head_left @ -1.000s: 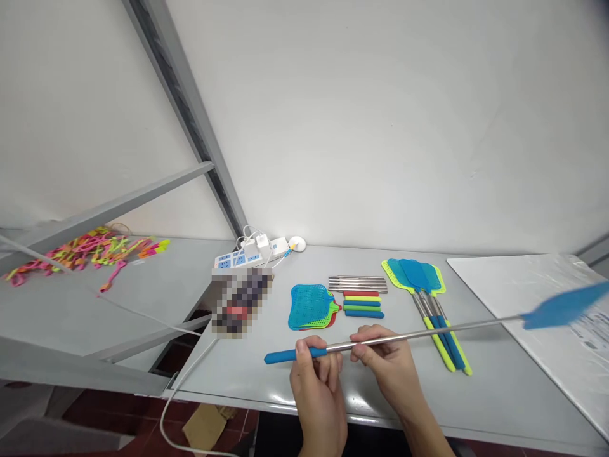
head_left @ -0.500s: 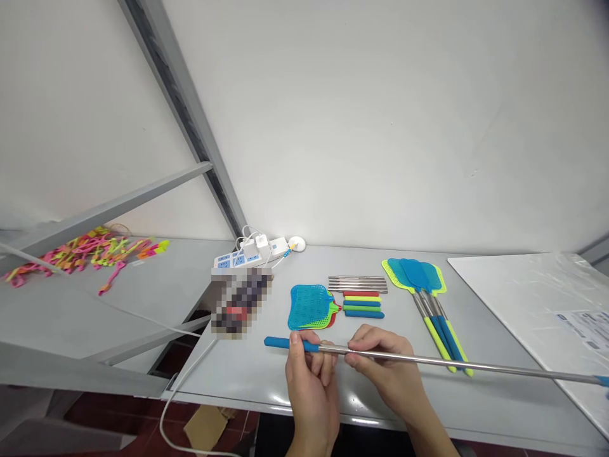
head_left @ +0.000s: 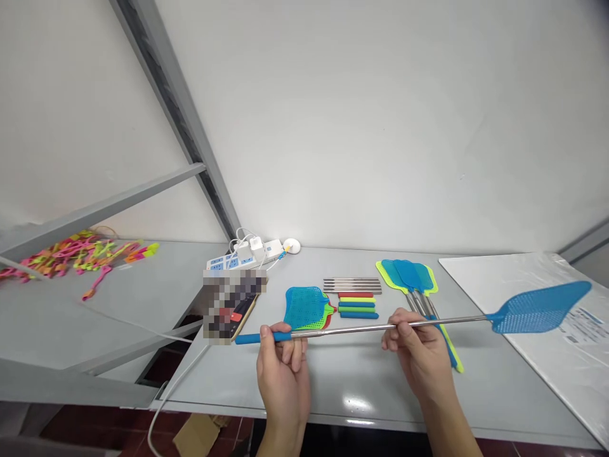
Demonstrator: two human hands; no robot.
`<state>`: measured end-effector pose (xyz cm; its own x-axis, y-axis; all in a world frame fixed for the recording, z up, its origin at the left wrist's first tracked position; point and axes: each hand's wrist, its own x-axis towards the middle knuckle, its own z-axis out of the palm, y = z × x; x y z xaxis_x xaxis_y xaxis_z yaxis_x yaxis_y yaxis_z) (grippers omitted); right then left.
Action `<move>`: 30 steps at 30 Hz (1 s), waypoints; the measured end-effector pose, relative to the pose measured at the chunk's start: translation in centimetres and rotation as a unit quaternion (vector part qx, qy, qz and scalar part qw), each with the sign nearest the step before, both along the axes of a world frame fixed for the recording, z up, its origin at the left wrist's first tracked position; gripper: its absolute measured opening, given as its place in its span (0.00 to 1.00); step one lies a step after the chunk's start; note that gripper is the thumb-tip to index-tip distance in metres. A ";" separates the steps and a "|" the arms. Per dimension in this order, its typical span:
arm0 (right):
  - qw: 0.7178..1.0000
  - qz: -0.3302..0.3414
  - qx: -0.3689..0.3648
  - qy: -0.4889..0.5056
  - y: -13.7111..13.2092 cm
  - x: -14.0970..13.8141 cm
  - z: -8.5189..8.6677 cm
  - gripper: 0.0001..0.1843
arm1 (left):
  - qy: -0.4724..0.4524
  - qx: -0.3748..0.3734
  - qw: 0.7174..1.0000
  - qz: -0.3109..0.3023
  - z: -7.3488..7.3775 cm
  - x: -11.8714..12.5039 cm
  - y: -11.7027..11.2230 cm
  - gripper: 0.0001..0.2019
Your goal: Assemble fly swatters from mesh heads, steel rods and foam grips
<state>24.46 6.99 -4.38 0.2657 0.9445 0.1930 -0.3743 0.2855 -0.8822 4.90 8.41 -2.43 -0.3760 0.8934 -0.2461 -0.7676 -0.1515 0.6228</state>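
Note:
Stretched across my view above the table is a blue fly swatter (head_left: 537, 309) with a steel rod and a blue grip. My left hand (head_left: 284, 374) is closed round the end of the blue grip where the rod comes out. Farther along the rod, close to the blue mesh head, my right hand (head_left: 421, 349) is closed on the steel. Behind my left hand lies a stack of loose swatter heads (head_left: 307, 306), blue on top of green and red. Steel rods (head_left: 352, 285) and coloured grips (head_left: 356, 306) lie in rows beside it.
Several assembled swatters (head_left: 409, 276) lie overlapping behind my right hand. A white wrapped panel (head_left: 480, 279) covers the table's right side. At the left are a phone (head_left: 233, 311), a power strip (head_left: 228, 261) with cables, a grey metal frame (head_left: 185, 127) and colourful small pieces (head_left: 80, 254).
My right hand has slid right along the rod, away from my left hand. The swatter has shifted left, and its blue mesh head has come into view.

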 end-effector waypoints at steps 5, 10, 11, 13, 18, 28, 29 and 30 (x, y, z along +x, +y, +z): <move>0.995 0.036 -0.019 -0.087 0.3 -2.0 0.4 0.04 | -0.015 -0.016 1.000 -0.023 -0.5 2.2 -0.8 0.18; 0.994 0.071 -0.035 -0.080 0.8 -4.5 0.3 0.05 | -0.010 0.003 0.996 -0.091 -0.7 4.3 -1.8 0.19; 0.993 0.074 -0.039 -0.080 0.9 -4.5 0.1 0.06 | -0.008 0.001 0.996 -0.091 -0.7 4.2 -1.7 0.19; 0.993 0.086 -0.047 -0.070 1.0 -3.9 -0.3 0.10 | -0.009 -0.009 0.996 -0.086 -0.7 3.7 -1.4 0.18; 0.996 0.084 -0.017 0.018 0.9 -2.2 -1.2 0.14 | -0.024 -0.006 0.997 -0.079 -0.5 2.7 -0.6 0.18; 0.982 -0.124 -0.023 0.141 2.5 0.0 1.3 0.25 | -0.047 -0.008 0.997 -0.057 -0.6 1.2 0.4 0.15; 0.980 -0.156 -0.018 0.120 2.7 0.1 1.4 0.21 | -0.049 -0.010 0.997 -0.054 -0.7 1.1 0.6 0.14; 0.978 -0.185 -0.011 0.098 2.7 0.0 1.4 0.17 | -0.052 -0.011 0.997 -0.050 -0.7 1.1 0.7 0.14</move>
